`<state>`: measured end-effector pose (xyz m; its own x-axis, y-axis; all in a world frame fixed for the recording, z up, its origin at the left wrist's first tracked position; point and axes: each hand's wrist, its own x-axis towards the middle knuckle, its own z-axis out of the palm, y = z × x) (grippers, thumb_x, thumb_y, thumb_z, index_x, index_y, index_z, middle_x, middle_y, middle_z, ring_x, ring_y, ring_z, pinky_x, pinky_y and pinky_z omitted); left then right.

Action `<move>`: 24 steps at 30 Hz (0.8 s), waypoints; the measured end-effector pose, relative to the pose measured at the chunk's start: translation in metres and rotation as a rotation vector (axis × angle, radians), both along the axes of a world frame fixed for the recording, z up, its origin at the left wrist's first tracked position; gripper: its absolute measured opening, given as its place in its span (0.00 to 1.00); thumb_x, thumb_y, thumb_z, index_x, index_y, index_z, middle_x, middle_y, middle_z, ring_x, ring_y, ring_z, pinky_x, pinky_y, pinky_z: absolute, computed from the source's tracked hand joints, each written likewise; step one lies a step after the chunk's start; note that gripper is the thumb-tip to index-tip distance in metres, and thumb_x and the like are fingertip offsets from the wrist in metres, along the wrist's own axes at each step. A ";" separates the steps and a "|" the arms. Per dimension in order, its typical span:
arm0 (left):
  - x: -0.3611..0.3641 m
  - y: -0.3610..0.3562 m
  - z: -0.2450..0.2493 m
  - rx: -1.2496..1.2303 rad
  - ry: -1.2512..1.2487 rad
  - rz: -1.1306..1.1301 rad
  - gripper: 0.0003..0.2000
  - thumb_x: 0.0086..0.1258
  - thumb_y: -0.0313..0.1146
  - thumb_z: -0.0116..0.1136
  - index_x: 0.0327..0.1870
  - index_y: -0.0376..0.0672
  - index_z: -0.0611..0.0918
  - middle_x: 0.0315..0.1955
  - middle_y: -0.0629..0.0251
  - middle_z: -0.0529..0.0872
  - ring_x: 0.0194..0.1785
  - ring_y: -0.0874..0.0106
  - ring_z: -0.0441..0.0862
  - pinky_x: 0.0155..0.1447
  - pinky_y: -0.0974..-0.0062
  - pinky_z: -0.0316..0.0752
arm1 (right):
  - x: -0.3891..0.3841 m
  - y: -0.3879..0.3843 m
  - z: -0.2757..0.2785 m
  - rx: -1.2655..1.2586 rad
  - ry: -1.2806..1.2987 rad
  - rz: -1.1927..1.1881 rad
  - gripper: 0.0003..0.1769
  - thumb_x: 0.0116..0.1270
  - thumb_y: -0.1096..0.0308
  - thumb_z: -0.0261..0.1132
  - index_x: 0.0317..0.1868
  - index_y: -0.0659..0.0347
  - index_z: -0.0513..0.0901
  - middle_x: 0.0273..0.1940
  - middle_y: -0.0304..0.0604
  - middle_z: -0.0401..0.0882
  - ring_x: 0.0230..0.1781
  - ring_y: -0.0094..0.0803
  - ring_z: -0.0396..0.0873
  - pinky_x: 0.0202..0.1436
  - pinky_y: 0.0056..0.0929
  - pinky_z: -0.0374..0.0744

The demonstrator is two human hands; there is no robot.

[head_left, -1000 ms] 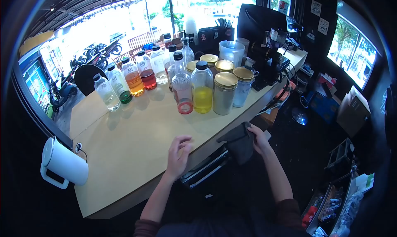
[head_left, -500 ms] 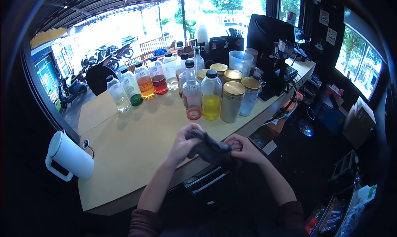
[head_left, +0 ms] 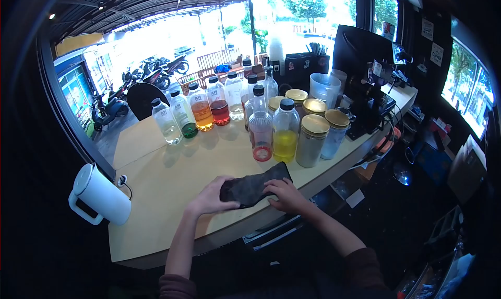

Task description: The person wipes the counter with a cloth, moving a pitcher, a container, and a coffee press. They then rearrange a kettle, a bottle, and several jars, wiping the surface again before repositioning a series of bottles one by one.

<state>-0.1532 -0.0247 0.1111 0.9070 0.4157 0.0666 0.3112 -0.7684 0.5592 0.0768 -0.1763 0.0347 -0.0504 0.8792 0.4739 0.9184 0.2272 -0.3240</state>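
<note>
the left hand [head_left: 209,195] has its fingers clamped on the near-left end of a soft, dark grey cloth [head_left: 250,188], thumb along the edge closest to the person; the right hand [head_left: 286,195] lays bent fingers on the other end, though whether they pinch it or only press cannot be told. the cloth is bunched over the front part of the pale wooden tabletop [head_left: 172,194], and how much of it touches the wood is unclear. because it reaches close to the front edge, a loose fold could slip over the side if either hand lets go. off to the left stands a white, handled kettle [head_left: 107,197]; a wide sweep of the left forearm could knock it. just beyond the cloth's far corner stand a ribbed clear bottle with a red ring at its base [head_left: 261,134], a black-capped bottle of yellow liquid [head_left: 285,142] and a gold-lidded cylindrical jar [head_left: 312,148]. these look like the main risk: a quick push or flick forward could catch the tall bottles low down and tip them into their neighbours. farther back, bottles of orange liquid [head_left: 203,114] and red liquid [head_left: 219,112] stand upright, well apart from the hands and less exposed.
</note>
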 end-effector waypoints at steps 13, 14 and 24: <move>0.197 0.049 -0.053 -0.205 -0.591 0.449 0.43 0.48 0.37 0.75 0.63 0.31 0.63 0.57 0.47 0.75 0.61 0.57 0.75 0.65 0.65 0.69 | 0.044 -0.021 0.035 -0.161 0.472 0.172 0.13 0.59 0.73 0.65 0.45 0.62 0.78 0.54 0.50 0.75 0.53 0.48 0.76 0.53 0.38 0.76; 0.196 0.049 -0.054 -0.203 -0.613 0.484 0.41 0.48 0.37 0.75 0.62 0.31 0.65 0.54 0.47 0.77 0.58 0.57 0.77 0.63 0.65 0.71 | 0.047 -0.016 0.033 -0.166 0.476 0.186 0.13 0.59 0.73 0.65 0.45 0.62 0.78 0.54 0.50 0.75 0.53 0.48 0.76 0.53 0.38 0.76; 0.056 0.035 0.006 -0.331 -0.757 0.474 0.35 0.52 0.36 0.74 0.60 0.35 0.69 0.53 0.55 0.78 0.56 0.63 0.78 0.53 0.65 0.81 | 0.003 0.086 0.055 0.016 0.547 0.075 0.48 0.50 0.62 0.76 0.68 0.62 0.58 0.62 0.52 0.66 0.57 0.42 0.72 0.57 0.39 0.73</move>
